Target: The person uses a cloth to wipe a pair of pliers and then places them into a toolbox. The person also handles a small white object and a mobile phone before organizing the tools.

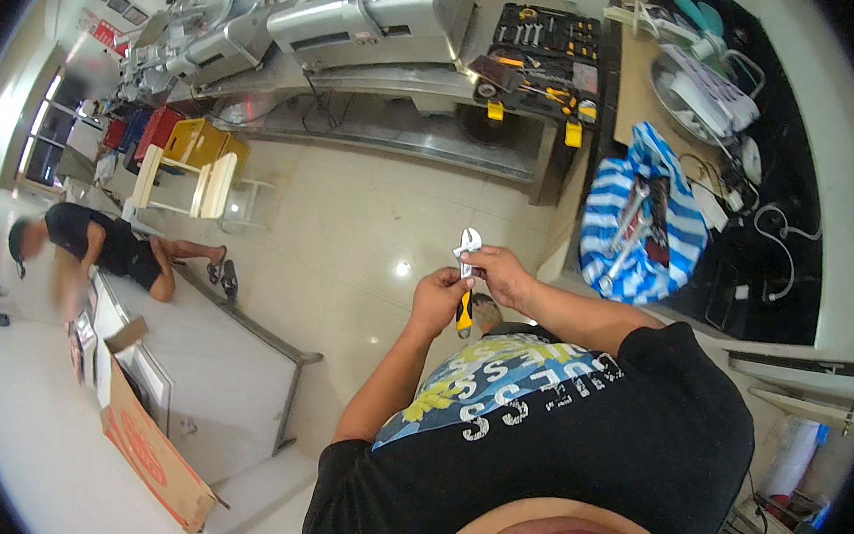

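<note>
Head view: the left hand (pixel 434 303) pinches the wrench (pixel 464 315) mid-length before the torso, likely steadying it; the right hand (pixel 499 275) pinches near its head, a grip suiting adjustment. Far right, an open case (pixel 552 56) sorts tools; nearer, a striped bag (pixel 604 209) apparently keeps spanners (pixel 633 233) together.

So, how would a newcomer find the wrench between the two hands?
Above the big black printed shirt, the left hand and right hand hold an adjustable wrench. Its yellow-and-black handle sets it apart from the silver tools in the striped bag.
</note>
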